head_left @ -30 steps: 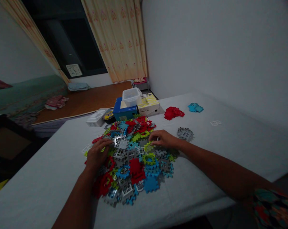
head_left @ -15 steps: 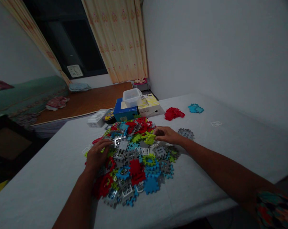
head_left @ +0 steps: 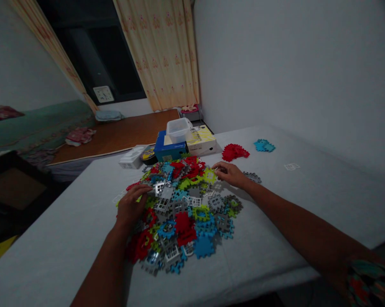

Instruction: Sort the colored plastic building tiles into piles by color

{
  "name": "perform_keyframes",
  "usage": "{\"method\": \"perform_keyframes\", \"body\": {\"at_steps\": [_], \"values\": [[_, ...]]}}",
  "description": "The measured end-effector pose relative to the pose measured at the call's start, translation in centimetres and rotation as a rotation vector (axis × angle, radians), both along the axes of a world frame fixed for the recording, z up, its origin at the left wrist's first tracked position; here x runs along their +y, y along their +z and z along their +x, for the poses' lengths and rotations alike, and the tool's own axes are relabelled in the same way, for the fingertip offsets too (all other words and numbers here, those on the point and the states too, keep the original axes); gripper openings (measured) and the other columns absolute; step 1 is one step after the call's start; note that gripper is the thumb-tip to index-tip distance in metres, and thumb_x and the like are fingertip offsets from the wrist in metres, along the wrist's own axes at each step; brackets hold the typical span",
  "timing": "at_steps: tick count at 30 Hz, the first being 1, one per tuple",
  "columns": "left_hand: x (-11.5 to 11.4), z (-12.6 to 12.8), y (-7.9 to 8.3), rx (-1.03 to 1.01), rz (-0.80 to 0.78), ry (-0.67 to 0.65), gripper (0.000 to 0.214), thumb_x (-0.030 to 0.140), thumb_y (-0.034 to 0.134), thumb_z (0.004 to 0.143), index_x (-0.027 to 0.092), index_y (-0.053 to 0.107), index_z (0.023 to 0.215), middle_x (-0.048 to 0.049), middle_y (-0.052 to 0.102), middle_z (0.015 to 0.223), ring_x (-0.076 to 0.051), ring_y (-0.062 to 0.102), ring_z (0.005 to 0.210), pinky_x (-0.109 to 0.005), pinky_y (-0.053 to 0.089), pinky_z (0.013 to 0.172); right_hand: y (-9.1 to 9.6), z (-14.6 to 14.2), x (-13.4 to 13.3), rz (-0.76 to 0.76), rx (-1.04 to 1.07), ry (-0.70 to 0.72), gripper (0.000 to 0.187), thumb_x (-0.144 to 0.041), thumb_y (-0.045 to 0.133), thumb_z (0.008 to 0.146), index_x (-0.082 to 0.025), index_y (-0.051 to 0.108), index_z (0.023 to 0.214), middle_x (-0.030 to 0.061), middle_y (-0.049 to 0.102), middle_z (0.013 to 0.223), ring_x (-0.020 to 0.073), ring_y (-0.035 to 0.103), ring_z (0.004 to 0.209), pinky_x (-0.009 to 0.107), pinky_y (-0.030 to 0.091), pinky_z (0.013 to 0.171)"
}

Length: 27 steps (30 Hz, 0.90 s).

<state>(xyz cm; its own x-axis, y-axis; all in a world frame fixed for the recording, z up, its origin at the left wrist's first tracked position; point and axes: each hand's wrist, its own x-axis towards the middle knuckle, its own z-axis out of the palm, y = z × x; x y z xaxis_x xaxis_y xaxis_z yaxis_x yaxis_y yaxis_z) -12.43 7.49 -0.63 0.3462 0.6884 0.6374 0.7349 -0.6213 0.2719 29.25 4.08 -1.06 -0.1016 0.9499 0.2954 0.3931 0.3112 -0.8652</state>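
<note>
A heap of interlocking plastic tiles in red, blue, green, grey and white covers the middle of the white table. My left hand rests on the heap's left side, fingers curled onto a white tile. My right hand is at the heap's far right edge, its fingers pinched on a yellow-green tile lifted off the pile. A small stack of grey tiles lies just right of that hand, partly hidden by my wrist.
Sorted stacks of red tiles and blue tiles lie further back. A blue box bearing a clear tub, a yellow-white box and a white container stand behind the heap. One white tile lies far right.
My right hand has lifted a yellow-green tile from the heap's middle and carried it back and to the right. My left hand has stayed on the heap.
</note>
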Motion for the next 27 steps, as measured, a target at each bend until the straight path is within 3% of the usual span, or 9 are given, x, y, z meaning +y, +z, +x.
{"method": "perform_keyframes", "body": {"at_steps": [5, 14, 27], "values": [[0.3, -0.3, -0.4, 0.01, 0.021, 0.005, 0.025, 0.03, 0.051, 0.088, 0.024, 0.075, 0.092, -0.0031, 0.075, 0.104, -0.019, 0.069, 0.101, -0.033, 0.056, 0.089, -0.4, 1.1, 0.7, 0.029, -0.064, -0.115, 0.021, -0.033, 0.059, 0.08, -0.018, 0.066, 0.094, 0.0011, 0.066, 0.073, 0.0145, 0.062, 0.065, 0.025, 0.047, 0.061], [0.6, -0.6, -0.7, 0.024, 0.046, -0.017, 0.025, 0.032, 0.052, 0.09, 0.025, 0.075, 0.095, -0.0026, 0.074, 0.104, -0.019, 0.069, 0.099, -0.033, 0.056, 0.087, -0.4, 1.0, 0.6, 0.031, -0.115, -0.027, 0.021, -0.037, 0.061, 0.081, -0.018, 0.065, 0.09, 0.0022, 0.067, 0.076, 0.0146, 0.06, 0.068, 0.026, 0.045, 0.063], [0.9, -1.0, -0.8, 0.037, 0.067, -0.002, 0.025, 0.035, 0.052, 0.089, 0.026, 0.075, 0.094, -0.0023, 0.074, 0.104, -0.02, 0.07, 0.097, -0.034, 0.057, 0.086, -1.2, 3.3, 1.9, 0.07, -0.075, -0.14, 0.024, -0.04, 0.063, 0.078, -0.017, 0.065, 0.086, 0.0042, 0.068, 0.078, 0.0167, 0.062, 0.072, 0.028, 0.048, 0.066]]}}
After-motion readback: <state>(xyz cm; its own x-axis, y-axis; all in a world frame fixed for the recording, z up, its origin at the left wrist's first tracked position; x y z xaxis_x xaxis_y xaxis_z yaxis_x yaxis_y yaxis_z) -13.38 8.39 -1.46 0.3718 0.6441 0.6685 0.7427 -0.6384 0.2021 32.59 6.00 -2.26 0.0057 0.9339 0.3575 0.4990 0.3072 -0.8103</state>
